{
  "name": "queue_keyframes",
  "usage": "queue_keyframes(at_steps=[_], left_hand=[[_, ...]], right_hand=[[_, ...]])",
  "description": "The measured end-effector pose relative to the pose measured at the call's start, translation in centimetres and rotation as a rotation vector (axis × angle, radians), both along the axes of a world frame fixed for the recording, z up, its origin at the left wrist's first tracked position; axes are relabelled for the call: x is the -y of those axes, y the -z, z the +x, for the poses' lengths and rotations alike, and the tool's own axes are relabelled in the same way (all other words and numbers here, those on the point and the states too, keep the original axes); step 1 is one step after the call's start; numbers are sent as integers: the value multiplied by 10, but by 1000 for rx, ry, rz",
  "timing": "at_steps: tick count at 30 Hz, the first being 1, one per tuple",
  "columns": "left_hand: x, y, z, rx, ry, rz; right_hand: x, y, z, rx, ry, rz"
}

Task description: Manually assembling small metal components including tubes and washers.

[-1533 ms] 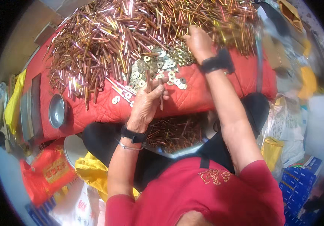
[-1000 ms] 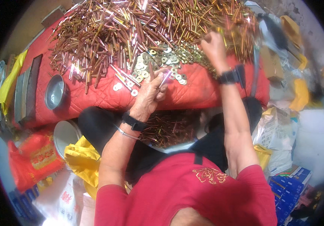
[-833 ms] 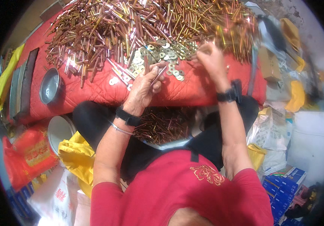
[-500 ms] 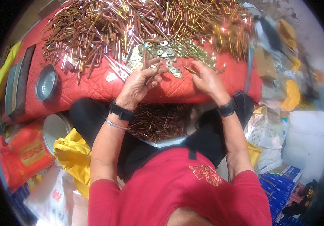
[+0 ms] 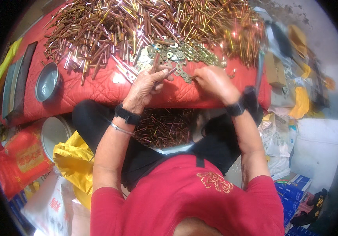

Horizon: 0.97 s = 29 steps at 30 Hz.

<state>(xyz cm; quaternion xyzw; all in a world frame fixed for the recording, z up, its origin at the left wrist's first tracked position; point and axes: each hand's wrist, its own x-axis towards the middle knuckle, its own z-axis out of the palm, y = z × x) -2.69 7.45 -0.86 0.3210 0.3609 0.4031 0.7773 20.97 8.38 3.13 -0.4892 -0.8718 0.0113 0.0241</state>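
My left hand [image 5: 146, 84] is closed around a couple of slim copper-coloured metal rods; one rod [image 5: 171, 72] points out past the fingertips and another [image 5: 155, 62] stands up by the index finger. To its right, my right hand [image 5: 216, 83] is pinched shut, fingertips down at the near edge of the loose flat washers [image 5: 182, 73]. Whatever sits between those fingertips is too small to make out. Behind both hands lies a large heap of copper-coloured rods [image 5: 153, 19], with small brassy nuts [image 5: 206, 55] beside the washers.
The heap rests on a red quilted cover [image 5: 98, 92]. A grey metal bowl [image 5: 47, 82] stands at left near long flat bars [image 5: 15, 90]. More rods [image 5: 165, 128] fill a container between my legs. Yellow and red bags lie left; blue boxes [image 5: 292, 196] sit lower right.
The right hand has moved slightly left and turned down to the washers; the rod that showed at its fingertips is no longer visible. The left hand's fingers have closed more around its rods.
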Motion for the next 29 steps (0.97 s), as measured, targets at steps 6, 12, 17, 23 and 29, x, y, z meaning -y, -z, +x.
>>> queue_keyframes(at_steps=[6,12,17,23,29], left_hand=[[-2,-1,-5,-2,77,48],[0,-7,-11,12,71,14],[0,-6,-6,33,70,17],[-1,-4,-7,39,137,16],[-4,-5,-9,-86,241,98]], right_hand=[[-46,-25,-47,349,1,-302],[-31,-14,-21,177,-134,-315],[7,12,18,-603,201,-476],[38,-32,-12,-973,271,-654],[37,-25,-9,-928,185,-619]])
